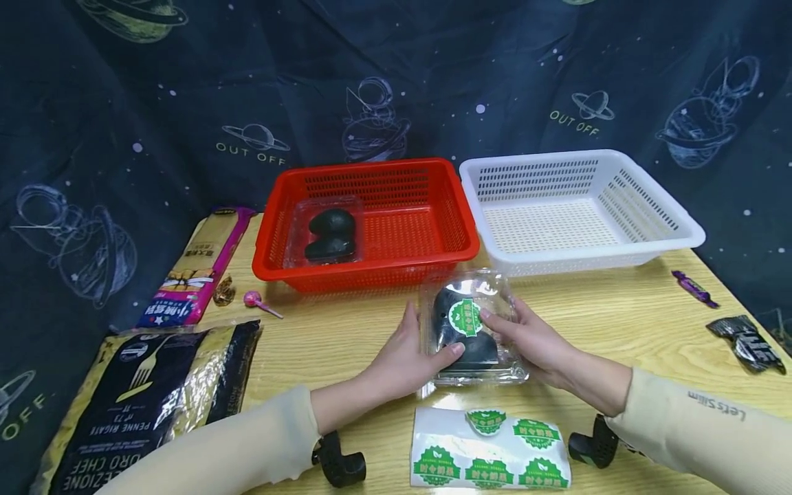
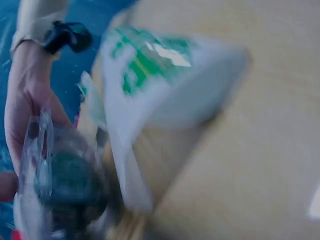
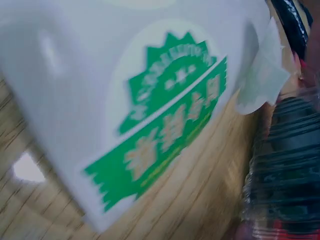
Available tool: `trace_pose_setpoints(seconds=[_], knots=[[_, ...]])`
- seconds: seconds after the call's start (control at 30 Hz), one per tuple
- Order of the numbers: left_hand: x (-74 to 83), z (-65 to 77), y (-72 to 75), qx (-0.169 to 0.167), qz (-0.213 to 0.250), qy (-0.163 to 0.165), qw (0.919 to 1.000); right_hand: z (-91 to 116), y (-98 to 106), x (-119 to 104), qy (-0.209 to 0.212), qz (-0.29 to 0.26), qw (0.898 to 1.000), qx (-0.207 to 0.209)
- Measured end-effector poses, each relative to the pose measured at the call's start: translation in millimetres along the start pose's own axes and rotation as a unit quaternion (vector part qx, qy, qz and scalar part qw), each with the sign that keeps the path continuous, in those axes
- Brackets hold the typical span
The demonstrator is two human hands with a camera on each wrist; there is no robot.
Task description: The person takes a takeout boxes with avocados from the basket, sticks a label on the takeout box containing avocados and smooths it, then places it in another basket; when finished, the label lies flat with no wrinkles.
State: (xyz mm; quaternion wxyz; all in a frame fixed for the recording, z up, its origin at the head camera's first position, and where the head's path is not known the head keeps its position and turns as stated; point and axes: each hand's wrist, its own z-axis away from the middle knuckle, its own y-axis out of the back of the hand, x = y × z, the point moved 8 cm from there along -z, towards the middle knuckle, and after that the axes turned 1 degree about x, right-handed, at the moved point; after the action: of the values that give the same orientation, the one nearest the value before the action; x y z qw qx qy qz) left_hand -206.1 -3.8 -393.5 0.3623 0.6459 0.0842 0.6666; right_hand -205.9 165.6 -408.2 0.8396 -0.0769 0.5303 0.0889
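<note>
Both your hands grip one clear plastic box [image 1: 485, 287] of dark fruit [image 1: 478, 352], just in front of the right corner of the red basket [image 1: 365, 267]. Your left hand [image 1: 401, 361] holds the box's left side, thumb across the lid, fingers along the edge. Your right hand [image 1: 547, 347] holds the right side, its thumb at the rim of a round green sticker [image 1: 463, 317]; its other fingers are mostly hidden behind the box. So the box lies between your two thumbs and fingers — sticker upward, facing you.

Nearer you than the red basket, past the box, lies a white sticker sheet [image 1: 450, 432]. Inside the red basket, at its left, sits another box of fruit [image 1: 297, 237] — and the white basket [image 1: 538, 256] stands just to its right.
</note>
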Motion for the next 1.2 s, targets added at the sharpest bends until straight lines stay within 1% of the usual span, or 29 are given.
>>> trace_pose_setpoints(seconds=[0.03,0.07,0.1,0.17,0.2,0.23,0.27,0.3,0.33,0.37,0.43,0.5,0.57,0.63,0.73,0.83,0.97,1.07,1.2], knots=[[7.8,0.7,6.2,0.022,-0.057,-0.033,0.9976,0.0,1.1,0.8,0.001,0.000,1.000,0.000],[17.0,1.2,12.7,0.048,-0.114,-0.071,0.9898,0.2,1.7,1.1,0.002,-0.001,1.000,-0.002],[28.6,1.0,19.6,0.076,-0.163,-0.118,0.9767,0.3,2.5,1.4,0.003,0.000,1.000,-0.004],[53.4,-2.7,31.0,0.116,-0.234,-0.201,0.9440,-0.5,4.3,2.2,0.006,0.001,1.000,-0.007],[64.6,-8.4,35.3,0.125,-0.256,-0.227,0.9313,-0.8,5.4,2.3,0.007,0.002,1.000,-0.007],[75.6,-17.8,37.6,0.123,-0.271,-0.241,0.9238,-0.8,7.5,2.0,0.010,0.004,1.000,-0.008],[85.2,-29.9,38.8,0.113,-0.284,-0.248,0.9193,-1.1,9.4,2.1,0.012,0.008,1.000,-0.008],[93.1,-44.1,38.7,0.097,-0.294,-0.243,0.9191,-1.3,11.1,2.5,0.012,0.007,1.000,-0.007],[99.5,-59.4,37.3,0.076,-0.306,-0.231,0.9206,-1.7,12.6,3.0,0.012,0.007,1.000,-0.005],[104.2,-75.3,34.7,0.053,-0.315,-0.213,0.9236,-2.1,13.5,3.5,0.012,0.006,1.000,-0.004],[110.3,-106.0,27.6,0.007,-0.334,-0.169,0.9272,-3.2,14.3,4.4,0.011,0.003,1.000,-0.002],[112.7,-131.5,19.7,-0.035,-0.346,-0.123,0.9294,-4.4,13.9,4.7,0.011,-0.004,1.000,-0.001],[113.4,-150.1,13.2,-0.068,-0.359,-0.080,0.9275,-5.3,12.7,4.2,0.014,-0.005,1.000,0.000],[112.8,-163.1,8.2,-0.096,-0.379,-0.049,0.9193,-5.9,11.6,3.4,0.017,0.000,1.000,-0.001],[110.6,-173.9,4.3,-0.127,-0.404,-0.022,0.9054,-6.1,9.9,2.2,0.021,0.007,1.000,0.000],[106.3,-178.9,3.8,-0.156,-0.419,-0.008,0.8944,-6.9,7.2,1.3,0.022,0.003,1.000,-0.005],[102.9,-183.2,4.2,-0.171,-0.429,-0.001,0.8872,-7.3,5.4,1.0,0.023,-0.011,1.000,-0.015],[102.4,-185.7,4.0,-0.170,-0.438,0.004,0.8828,-7.0,6.4,0.6,0.025,-0.015,0.999,-0.020],[103.8,-187.2,1.4,-0.169,-0.439,0.012,0.8825,-5.2,11.7,2.1,0.021,-0.009,1.000,-0.014]])
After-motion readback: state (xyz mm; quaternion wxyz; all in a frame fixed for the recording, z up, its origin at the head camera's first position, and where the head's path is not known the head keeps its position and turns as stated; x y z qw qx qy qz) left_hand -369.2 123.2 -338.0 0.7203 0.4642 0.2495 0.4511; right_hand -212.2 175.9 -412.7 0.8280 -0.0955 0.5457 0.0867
